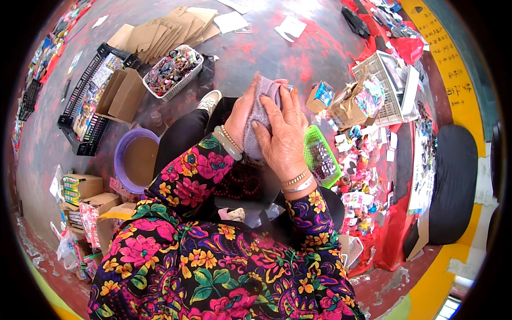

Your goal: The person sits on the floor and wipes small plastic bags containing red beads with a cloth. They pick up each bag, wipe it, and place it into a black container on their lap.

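- Both hands meet on a mauve fuzzy cloth [260, 114] – the right hand [282, 136] lies flat over its front with fingers spread and pressed down, while the left hand [241, 114] cups it from behind, thumb side toward the cloth, so the piece is clamped between the two palms.
- Cloth sits upright between the hands, above the lap; its top edge pokes out over the fingertips, and most of it is hidden by the right hand.
- How far along: the cloth looks bunched or folded around something, though what is inside cannot be seen – I judge the wrapping or rubbing is under way, not finished.
- Just below the hands, on the lap, lies a string of dark red beads [242, 186].
- Just to the right of the right hand sits a green basket [312, 141] of small items; beyond it, a small cardboard box [320, 96].
- Well to the left of the left hand are a purple basin [121, 160] and a white basket [173, 72] of mixed trinkets.
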